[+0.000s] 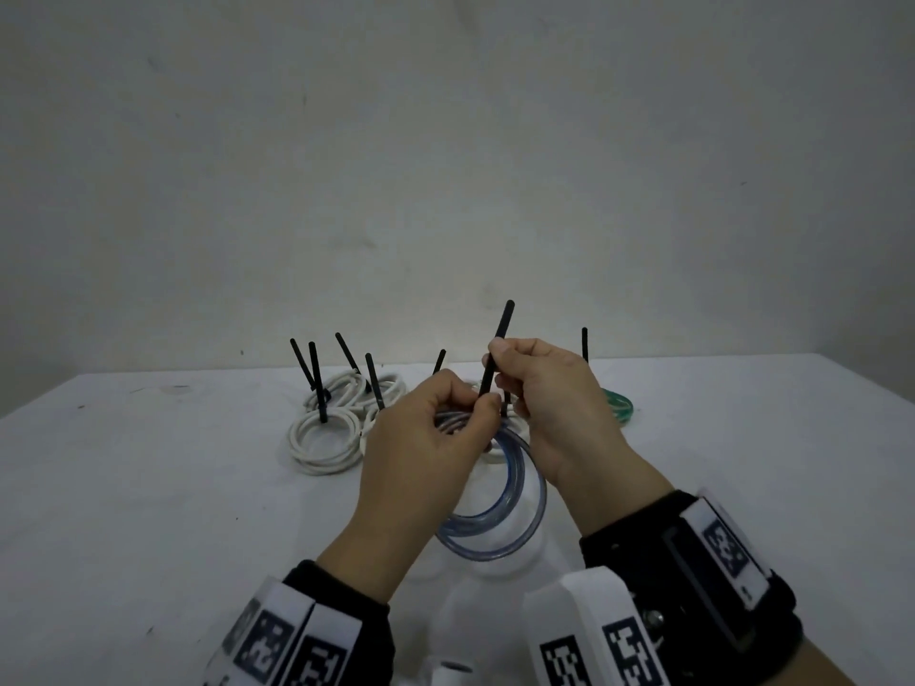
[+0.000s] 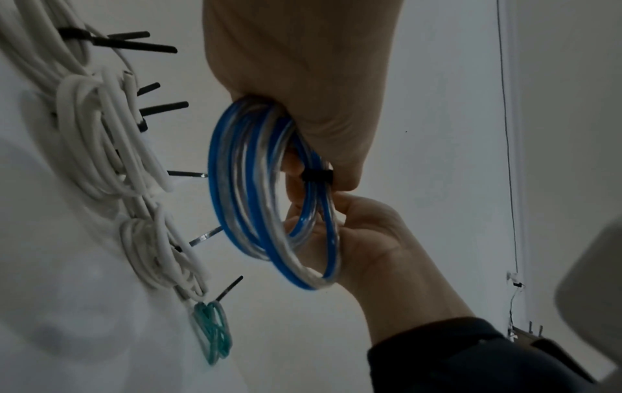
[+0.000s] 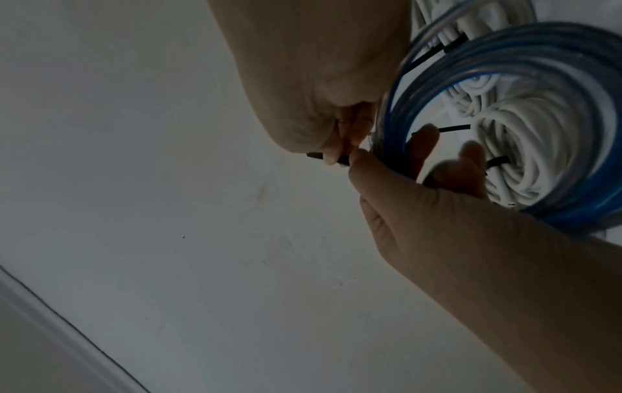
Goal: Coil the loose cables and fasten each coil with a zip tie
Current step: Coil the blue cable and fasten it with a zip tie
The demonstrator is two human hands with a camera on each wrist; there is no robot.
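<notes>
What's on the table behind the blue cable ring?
Behind the blue coil, white cable coils and a green coil lie on the table, each with a black zip tie sticking up. The left hand and right hand cover the middle ones.

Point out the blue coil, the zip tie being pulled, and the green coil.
blue coil (image 1: 515, 537), head view, lower arc of its loops.
zip tie (image 1: 501, 334), head view, free tail above the right hand (image 1: 549, 398).
green coil (image 2: 214, 332), left wrist view, middle of the bundle.
</notes>
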